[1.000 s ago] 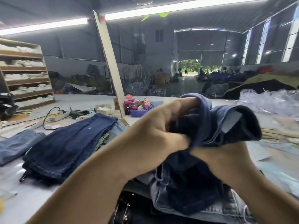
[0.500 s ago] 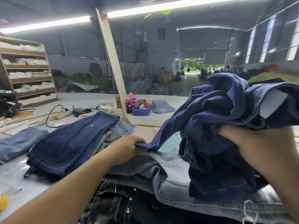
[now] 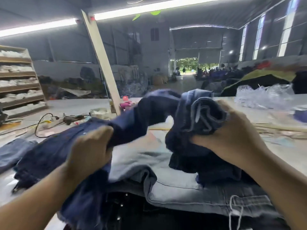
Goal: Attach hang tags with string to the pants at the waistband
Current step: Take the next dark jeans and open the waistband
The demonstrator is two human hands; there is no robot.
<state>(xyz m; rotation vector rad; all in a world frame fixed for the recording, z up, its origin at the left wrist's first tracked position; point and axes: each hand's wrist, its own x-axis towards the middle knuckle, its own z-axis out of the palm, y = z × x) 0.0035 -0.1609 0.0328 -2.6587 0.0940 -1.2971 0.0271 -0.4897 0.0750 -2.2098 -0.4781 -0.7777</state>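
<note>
Dark jeans (image 3: 149,112) up off the counter (image 3: 282,151), left hand (image 3: 89,155) gripping one end, right hand (image 3: 229,138) clutching the bunched end w/ fingers curled — I'd spread it flat, find waistband first.

Dim hall, bright ceiling tube lights (image 3: 149,5), daylight at far doorway (image 3: 187,63), motion-blurred denim (image 3: 141,117), bowed edges

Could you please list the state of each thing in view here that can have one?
Dark blue jeans: bunched, lifted, stretched between both hands.
Left hand: fingers curled round one end of the jeans.
Right hand: gripping the rolled end.
Light grey jeans: lying flat below, a white string on them.
Black studded garment: lying nearest, partly covered.
Ceiling light strips: lit.
Far doorway: open.
</note>
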